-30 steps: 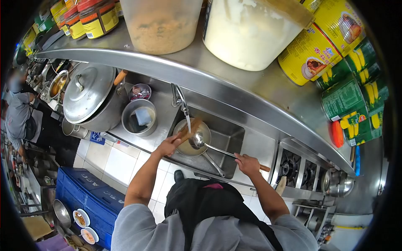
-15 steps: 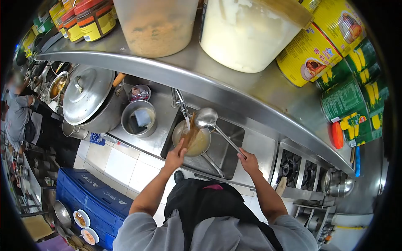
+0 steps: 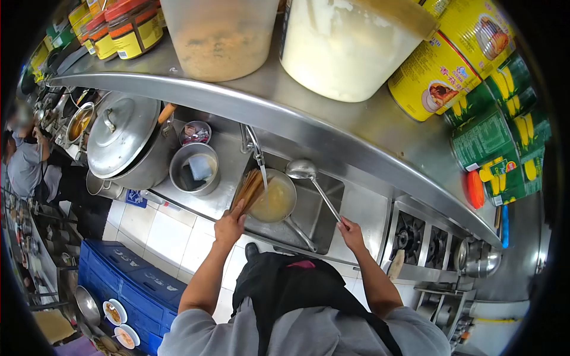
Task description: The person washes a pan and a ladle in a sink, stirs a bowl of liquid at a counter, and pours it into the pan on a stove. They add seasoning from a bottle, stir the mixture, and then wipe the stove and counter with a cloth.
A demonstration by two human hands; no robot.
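Observation:
My left hand (image 3: 230,225) is closed around a bamboo wok brush (image 3: 250,188), whose bristles lie at the left rim of a wok. Cloudy yellowish liquid fills part of this long-handled wok (image 3: 301,234), which sits in the metal sink (image 3: 330,204). From the faucet (image 3: 257,151) a stream of water runs into it. A steel ladle (image 3: 301,169) is held at its handle's end by my right hand (image 3: 351,233); its bowl hangs over the sink's back edge, apart from the wok.
Left of the sink stand a steel pot (image 3: 194,170) with a blue sponge-like block and a big lidded stockpot (image 3: 126,139). A shelf (image 3: 320,130) with tubs and cans overhangs the counter. Gas burners (image 3: 409,231) lie right. A person (image 3: 29,163) stands far left.
My left hand has moved the brush left, from the middle of the wok to its left rim. The ladle has shifted slightly right and down, away from the wok.

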